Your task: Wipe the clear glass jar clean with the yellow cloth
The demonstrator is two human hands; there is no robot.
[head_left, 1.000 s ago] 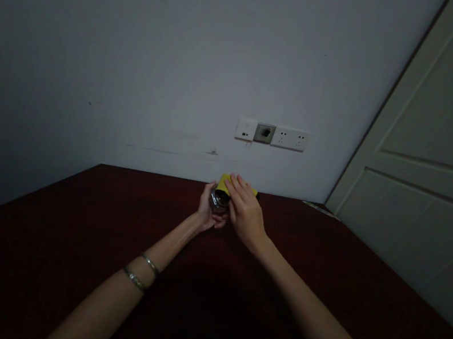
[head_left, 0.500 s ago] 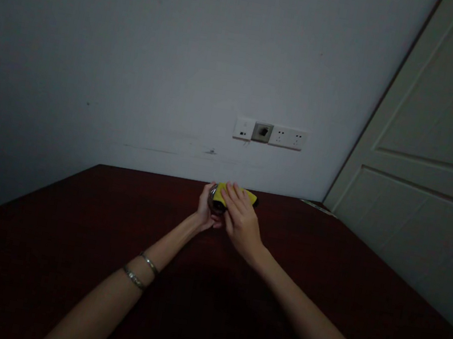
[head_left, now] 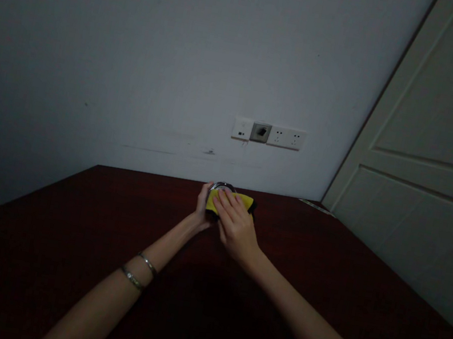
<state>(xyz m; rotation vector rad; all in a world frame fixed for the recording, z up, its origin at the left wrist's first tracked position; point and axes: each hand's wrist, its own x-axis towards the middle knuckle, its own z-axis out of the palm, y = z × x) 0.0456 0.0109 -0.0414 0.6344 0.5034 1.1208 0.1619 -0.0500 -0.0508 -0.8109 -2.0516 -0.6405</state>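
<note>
A round object with a shiny rim (head_left: 224, 185) is held up above the far part of the table; most of it is hidden, so its exact kind cannot be made out. My left hand (head_left: 202, 206) wraps around its left side and underneath. Over its near side lies a yellow cloth (head_left: 246, 200) with a dark edge. My right hand (head_left: 236, 226) holds the cloth, its fingers bent over it and pressing it against the round object.
The dark red table (head_left: 114, 220) runs back to a pale wall (head_left: 163, 55). Sockets and a switch panel (head_left: 286, 138) are set in the wall. A thin flat strip (head_left: 316, 207) lies at the far right corner, beside a panelled door (head_left: 430, 169).
My right hand has slid the cloth slightly down and left, towards me. More of the shiny rim shows above the cloth now. My left hand keeps its hold.
</note>
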